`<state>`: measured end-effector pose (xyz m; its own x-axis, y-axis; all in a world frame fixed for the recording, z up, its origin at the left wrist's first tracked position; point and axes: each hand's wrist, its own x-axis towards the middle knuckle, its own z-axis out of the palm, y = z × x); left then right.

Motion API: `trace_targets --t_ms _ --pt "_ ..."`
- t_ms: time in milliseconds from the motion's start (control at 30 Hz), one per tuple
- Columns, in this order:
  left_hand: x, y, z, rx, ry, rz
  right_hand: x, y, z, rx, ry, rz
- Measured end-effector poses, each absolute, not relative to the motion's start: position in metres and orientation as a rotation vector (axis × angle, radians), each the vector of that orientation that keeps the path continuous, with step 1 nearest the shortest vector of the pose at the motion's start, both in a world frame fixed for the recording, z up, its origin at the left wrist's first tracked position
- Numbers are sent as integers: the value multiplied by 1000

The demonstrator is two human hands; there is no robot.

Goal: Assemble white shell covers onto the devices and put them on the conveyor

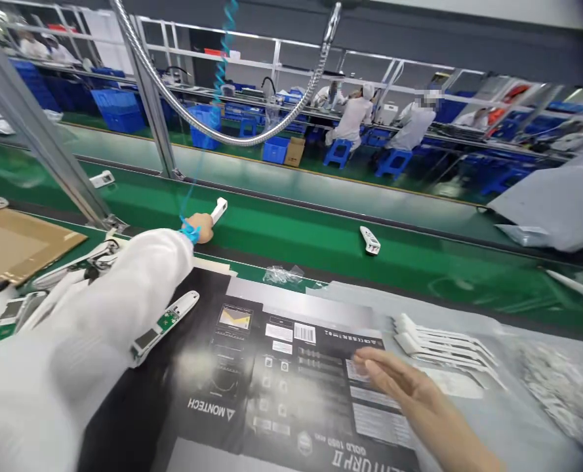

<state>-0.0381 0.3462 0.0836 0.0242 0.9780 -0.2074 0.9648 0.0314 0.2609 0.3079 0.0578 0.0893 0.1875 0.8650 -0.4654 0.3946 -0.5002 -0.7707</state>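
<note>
My left hand [201,227] reaches far out over the green conveyor belt [296,239] and is closed on a white handheld device [218,210]. A blue coiled wrist strap [191,231] circles that wrist. My right hand [394,380] hovers with fingers stretched out and apart above a black printed sheet [271,380] on the bench, holding nothing. Just right of it lie stacked white plastic shells [443,347]. An opened device with a green circuit board [166,322] lies beside my left sleeve.
Another white device [370,240] lies on the belt to the right, one more at far left [101,178]. A crumpled clear bag [282,275] sits at the belt edge. Metal frame posts [148,98], a flexible metal hose [252,134], cardboard [16,246]. Workers in white sit at a far line.
</note>
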Motion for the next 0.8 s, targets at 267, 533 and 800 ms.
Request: trace_targets --t_ms 267,533,800 --pt "-75 259 98 2191 1557 73 386 230 49 -2211 -1247 639" --pt "-49 142 80 1840 1347 269 383 340 9 -2383 -1114 310" --pt "-7 139 69 1958 1413 796 309 258 60 -1627 -1987 891"
